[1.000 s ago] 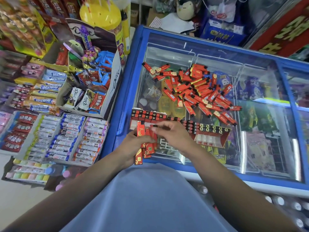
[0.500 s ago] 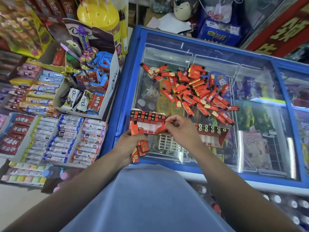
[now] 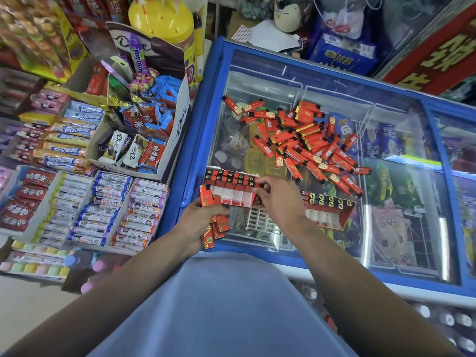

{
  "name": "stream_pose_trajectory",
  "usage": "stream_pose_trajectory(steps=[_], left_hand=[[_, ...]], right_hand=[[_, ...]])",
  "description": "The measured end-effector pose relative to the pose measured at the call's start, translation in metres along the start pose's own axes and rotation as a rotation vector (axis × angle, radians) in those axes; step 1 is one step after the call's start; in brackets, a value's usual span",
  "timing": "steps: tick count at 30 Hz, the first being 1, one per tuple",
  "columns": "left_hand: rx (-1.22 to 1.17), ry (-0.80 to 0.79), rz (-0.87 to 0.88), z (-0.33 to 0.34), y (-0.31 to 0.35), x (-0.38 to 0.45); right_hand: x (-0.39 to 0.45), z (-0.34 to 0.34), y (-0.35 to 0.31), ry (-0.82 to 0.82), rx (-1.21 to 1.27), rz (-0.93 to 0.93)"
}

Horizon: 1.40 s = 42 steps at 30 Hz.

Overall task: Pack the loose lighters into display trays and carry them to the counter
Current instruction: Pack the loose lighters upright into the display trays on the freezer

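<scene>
In the head view, the left hand (image 3: 198, 217) was closed around a bundle of red plastic lighters (image 3: 215, 229), while the right hand (image 3: 277, 199) pinched one lighter at the red-and-white display tray (image 3: 231, 191) on the freezer's glass lid (image 3: 257, 81). The crowded bundle could spill from that grip, and the light tray might slide on the glass, near the loose lighter pile (image 3: 306, 143).

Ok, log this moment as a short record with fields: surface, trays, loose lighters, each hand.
surface: glass lid of a blue chest freezer
near tray: partly filled, white slots empty in front
second tray: to the right, partly filled
loose lighters: red pile on the glass beyond the trays
left hand: grips a bunch of red lighters
right hand: fingers at the near tray's right end
</scene>
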State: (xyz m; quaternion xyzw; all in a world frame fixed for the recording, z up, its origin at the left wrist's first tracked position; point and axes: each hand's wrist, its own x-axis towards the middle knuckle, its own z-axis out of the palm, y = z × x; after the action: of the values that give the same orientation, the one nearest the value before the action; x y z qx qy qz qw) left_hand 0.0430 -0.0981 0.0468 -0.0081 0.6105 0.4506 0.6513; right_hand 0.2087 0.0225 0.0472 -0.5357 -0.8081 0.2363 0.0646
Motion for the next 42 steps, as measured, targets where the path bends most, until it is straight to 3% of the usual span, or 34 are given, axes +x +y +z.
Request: stream_pose_trajectory(steps=[5,9,11,14,18,22,25,29,32,36,42], left_hand=[[0.004,-0.004,0.003,0.001,0.001,-0.001],[-0.001,-0.032,0.012,0.000,0.001,0.000],[-0.007,-0.064,0.022,0.001,0.002,-0.002],[0.002,-0.114,0.036,0.005,0.002,-0.004],[0.098,-0.178,0.062,0.013,0.000,-0.007],[0.155,-0.229,0.044,0.018,-0.003,-0.010],[0.131,-0.228,0.029,0.020,-0.007,-0.009],[0.111,-0.201,0.027,0.022,-0.003,-0.008],[0.134,-0.182,0.024,0.029,-0.002,-0.007],[0.172,-0.198,0.022,0.046,-0.002,-0.008],[0.134,-0.291,-0.027,0.066,0.004,-0.004]], right_hand=[[0.000,0.004,-0.003,0.063,-0.168,-0.021],[-0.004,0.001,-0.010,0.093,-0.123,0.009],[-0.008,-0.005,-0.017,0.042,0.037,0.006],[-0.017,-0.014,-0.033,-0.246,0.380,0.052],[-0.021,-0.013,-0.037,-0.450,0.497,0.172],[-0.024,-0.014,-0.031,-0.482,0.576,0.237],[-0.030,-0.016,-0.025,-0.469,0.789,0.383],[-0.040,-0.033,-0.007,-0.309,1.029,0.507],[-0.052,-0.052,0.024,-0.148,0.973,0.506],[-0.064,-0.067,0.081,-0.006,0.411,0.460],[-0.078,-0.075,0.126,0.099,0.273,0.578]])
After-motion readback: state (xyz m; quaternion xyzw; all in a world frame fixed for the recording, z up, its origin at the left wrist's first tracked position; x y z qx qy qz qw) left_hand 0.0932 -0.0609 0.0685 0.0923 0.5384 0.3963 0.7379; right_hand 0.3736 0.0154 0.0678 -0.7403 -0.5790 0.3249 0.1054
